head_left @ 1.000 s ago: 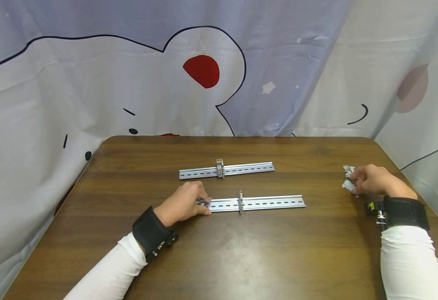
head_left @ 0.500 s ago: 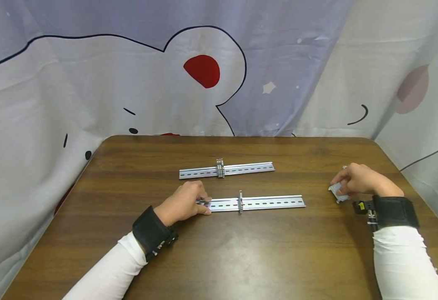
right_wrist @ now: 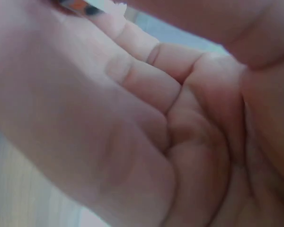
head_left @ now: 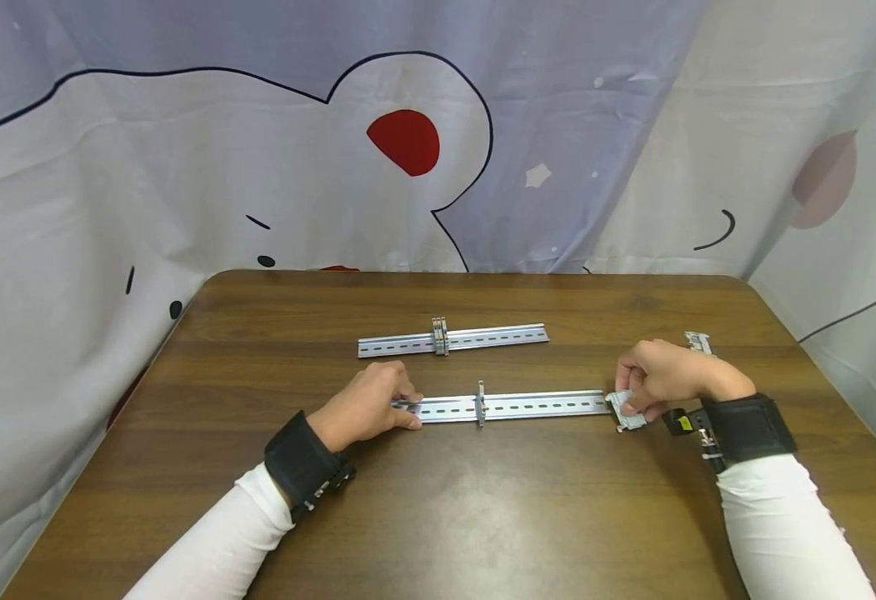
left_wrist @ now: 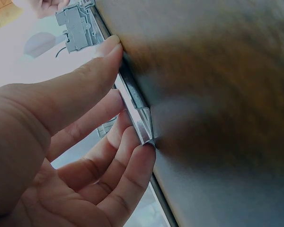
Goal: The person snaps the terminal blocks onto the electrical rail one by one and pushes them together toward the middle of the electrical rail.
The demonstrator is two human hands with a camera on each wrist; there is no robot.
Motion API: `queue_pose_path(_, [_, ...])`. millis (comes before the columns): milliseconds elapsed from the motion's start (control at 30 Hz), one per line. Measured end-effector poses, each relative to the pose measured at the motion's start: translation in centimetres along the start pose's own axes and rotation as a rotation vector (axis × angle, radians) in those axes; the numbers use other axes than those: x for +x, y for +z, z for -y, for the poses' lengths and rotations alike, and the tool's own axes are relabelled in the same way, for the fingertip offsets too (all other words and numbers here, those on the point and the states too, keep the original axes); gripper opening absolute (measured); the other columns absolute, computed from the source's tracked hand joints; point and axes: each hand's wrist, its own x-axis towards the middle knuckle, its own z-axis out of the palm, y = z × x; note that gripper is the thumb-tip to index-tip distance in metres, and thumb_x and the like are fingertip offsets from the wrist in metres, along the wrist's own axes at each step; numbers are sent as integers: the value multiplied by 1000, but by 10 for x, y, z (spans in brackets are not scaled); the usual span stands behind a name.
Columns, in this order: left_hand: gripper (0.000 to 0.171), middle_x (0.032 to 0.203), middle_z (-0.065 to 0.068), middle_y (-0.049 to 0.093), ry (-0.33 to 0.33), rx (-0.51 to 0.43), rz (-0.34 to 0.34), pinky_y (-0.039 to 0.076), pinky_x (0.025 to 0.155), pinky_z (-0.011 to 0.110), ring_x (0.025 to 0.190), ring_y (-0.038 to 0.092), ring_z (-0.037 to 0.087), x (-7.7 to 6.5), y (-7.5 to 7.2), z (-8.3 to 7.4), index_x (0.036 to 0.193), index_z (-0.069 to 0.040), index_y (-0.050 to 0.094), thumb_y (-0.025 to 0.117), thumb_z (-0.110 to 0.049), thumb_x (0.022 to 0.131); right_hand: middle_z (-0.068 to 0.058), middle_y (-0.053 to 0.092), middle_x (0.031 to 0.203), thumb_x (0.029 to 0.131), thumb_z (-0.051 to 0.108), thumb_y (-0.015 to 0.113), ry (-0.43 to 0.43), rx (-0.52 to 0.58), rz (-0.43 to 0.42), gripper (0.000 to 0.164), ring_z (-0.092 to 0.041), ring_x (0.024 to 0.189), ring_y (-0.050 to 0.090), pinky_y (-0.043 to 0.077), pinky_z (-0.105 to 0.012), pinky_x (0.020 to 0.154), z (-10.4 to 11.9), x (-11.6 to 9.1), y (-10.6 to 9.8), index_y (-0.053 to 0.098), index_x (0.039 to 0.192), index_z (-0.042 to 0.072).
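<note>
My left hand (head_left: 370, 404) grips the left end of the nearer slotted metal DIN rail (head_left: 543, 406), thumb on the near edge and fingers on the far one. One thin grey terminal block (head_left: 481, 404) stands upright across this rail, and the left wrist view shows that block (left_wrist: 78, 29) side-on. Just off the rail's right end, my right hand (head_left: 670, 375) pinches another flat grey terminal block (head_left: 625, 410) between thumb and fingers. In the right wrist view the fingers (right_wrist: 151, 85) are curled, and only a sliver of the block shows at the top.
Behind lies a second DIN rail (head_left: 498, 336) with several terminal blocks (head_left: 440, 337) clipped close together. A loose grey terminal block (head_left: 698, 342) rests at the right, beyond the right wrist. The wooden table (head_left: 422, 517) ends at a patterned curtain (head_left: 595, 150).
My right hand has picked a terminal block from the right side and carried it left to the nearer rail's right end. The left hand and both rails stay put.
</note>
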Motion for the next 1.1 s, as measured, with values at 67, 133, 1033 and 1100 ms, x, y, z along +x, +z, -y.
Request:
queue_pose_path(67, [35,91,5,70,2,-1,-1,51,70,29,84,64,18,0,0,0,102,-5,79,86,-24,73,-4,65,61,77,5,80,-4,-41,-27,17,-14,52,67,58,-30,53,7,2,3,65,87,3])
queue_pose_path(133, [35,91,6,69,7,2,-3,51,70,29,84,64,18,0,0,0,102,-5,80,86,-24,73,-4,65,60,78,6,79,-2,-59,-56,17,-15,50,67,58,-30,52,12,4,4,66,88,3])
queue_pose_path(1033, [34,90,7,69,17,17,-12,52,70,31,83,64,21,3,2,0,99,-5,80,87,-24,72,7,48,39,70,-7,53,105,-290,-305,35,-16,39,64,32,-22,44,55,27,26,43,49,18])
queue_pose_path(1100, [34,89,7,70,18,18,-17,52,70,31,82,64,20,3,2,1,99,-5,80,87,-24,72,8,42,38,70,-8,52,101,-283,-306,38,-17,38,63,28,-21,42,56,28,26,39,47,20])
